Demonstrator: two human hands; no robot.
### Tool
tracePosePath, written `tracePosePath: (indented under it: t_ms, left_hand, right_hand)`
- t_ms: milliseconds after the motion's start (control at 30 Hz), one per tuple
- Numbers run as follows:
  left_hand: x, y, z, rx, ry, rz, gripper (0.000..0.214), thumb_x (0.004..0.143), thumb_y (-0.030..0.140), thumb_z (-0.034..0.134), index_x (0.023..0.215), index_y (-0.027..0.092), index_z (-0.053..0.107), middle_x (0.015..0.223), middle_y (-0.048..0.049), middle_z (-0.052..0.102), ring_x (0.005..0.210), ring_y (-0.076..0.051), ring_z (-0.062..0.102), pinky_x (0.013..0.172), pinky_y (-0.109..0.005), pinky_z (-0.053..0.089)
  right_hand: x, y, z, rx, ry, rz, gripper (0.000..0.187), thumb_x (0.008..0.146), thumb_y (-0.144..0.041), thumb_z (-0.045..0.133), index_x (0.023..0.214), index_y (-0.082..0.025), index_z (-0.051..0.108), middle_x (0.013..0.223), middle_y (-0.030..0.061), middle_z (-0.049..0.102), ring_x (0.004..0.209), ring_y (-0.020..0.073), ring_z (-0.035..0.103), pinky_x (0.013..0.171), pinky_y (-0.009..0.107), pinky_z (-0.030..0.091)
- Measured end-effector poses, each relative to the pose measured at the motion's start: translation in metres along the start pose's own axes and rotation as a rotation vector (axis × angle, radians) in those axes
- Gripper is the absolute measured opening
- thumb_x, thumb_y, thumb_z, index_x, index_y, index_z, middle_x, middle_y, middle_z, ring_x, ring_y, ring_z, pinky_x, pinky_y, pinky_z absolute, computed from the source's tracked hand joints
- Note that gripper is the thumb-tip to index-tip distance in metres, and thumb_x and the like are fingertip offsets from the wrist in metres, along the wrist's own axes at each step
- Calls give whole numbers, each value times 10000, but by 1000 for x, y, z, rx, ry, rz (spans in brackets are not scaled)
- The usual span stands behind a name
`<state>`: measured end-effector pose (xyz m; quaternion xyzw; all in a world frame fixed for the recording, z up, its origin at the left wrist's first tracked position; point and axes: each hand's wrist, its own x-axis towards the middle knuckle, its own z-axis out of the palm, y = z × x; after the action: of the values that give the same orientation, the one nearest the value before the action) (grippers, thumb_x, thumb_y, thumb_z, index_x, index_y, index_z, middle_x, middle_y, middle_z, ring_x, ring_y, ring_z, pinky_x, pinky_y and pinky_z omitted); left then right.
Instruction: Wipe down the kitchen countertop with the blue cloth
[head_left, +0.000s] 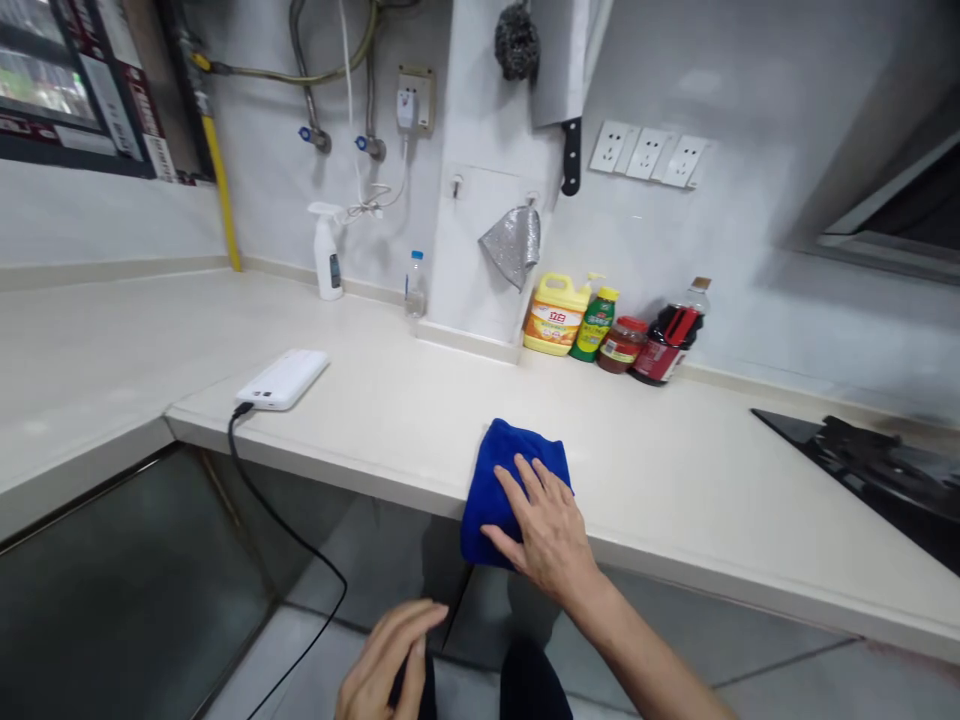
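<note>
My right hand (544, 525) lies flat, fingers spread, on a folded blue cloth (499, 480) that hangs partly over the front edge of the cream countertop (405, 420). Down below the counter, near the frame's lower edge, my left hand (386, 665) hangs with fingers loosely curled; nothing shows in it.
A white power bank (283, 379) with a black cable (285, 530) lies at the counter corner. Against the wall stand a spray bottle (327, 252), a small clear bottle (414, 285), yellow dish soap (556, 314), a green bottle (595, 323), a red jar (622, 345) and a dark sauce bottle (667, 342). The black hob (877, 470) sits at right.
</note>
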<state>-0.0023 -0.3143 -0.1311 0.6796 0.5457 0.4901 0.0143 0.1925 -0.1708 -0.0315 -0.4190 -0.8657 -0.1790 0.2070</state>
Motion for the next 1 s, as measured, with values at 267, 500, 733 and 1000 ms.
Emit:
tracePosePath:
  t_ms: [267, 500, 733, 1000]
  left_hand:
    - [101, 1, -12, 304, 89, 376, 456, 897, 109, 507, 1324, 261, 548, 1364, -55, 580, 1325, -232, 490, 1115, -407, 435]
    - [155, -59, -33, 461, 204, 172, 389, 978, 322, 421, 1271, 116, 572, 1409, -159, 531, 1400, -325, 378, 1150, -561, 325]
    - [151, -75, -22, 518, 268, 175, 325, 940, 233, 518, 1247, 173, 604, 1330, -38, 600, 1221, -231, 560, 1156, -493, 324]
    - [151, -109, -1, 510, 498, 321, 297, 893, 269, 494, 1109, 192, 683, 1077, -27, 718, 1046, -214, 637, 1096, -467, 379]
  right_hand:
    - [-63, 75, -18, -74, 24, 73, 646, 924, -498, 573, 1481, -208, 421, 1512, 146, 430, 1412, 358, 351, 1076, 545, 412]
    - [-89, 129, -65, 33, -62, -20, 787, 939, -511, 540, 1574, -213, 183, 1625, 142, 185, 1490, 305, 187, 1150, 541, 340]
    - [-57, 130, -52, 35, -267, -188, 897, 845, -607, 639, 1539, -153, 297, 1607, 178, 225, 1494, 339, 141, 1171, 565, 275]
    - [-47, 119, -34, 36, -281, -135, 858, 866, -598, 618, 1534, -158, 309, 1610, 169, 220, 1496, 342, 135, 1160, 573, 303]
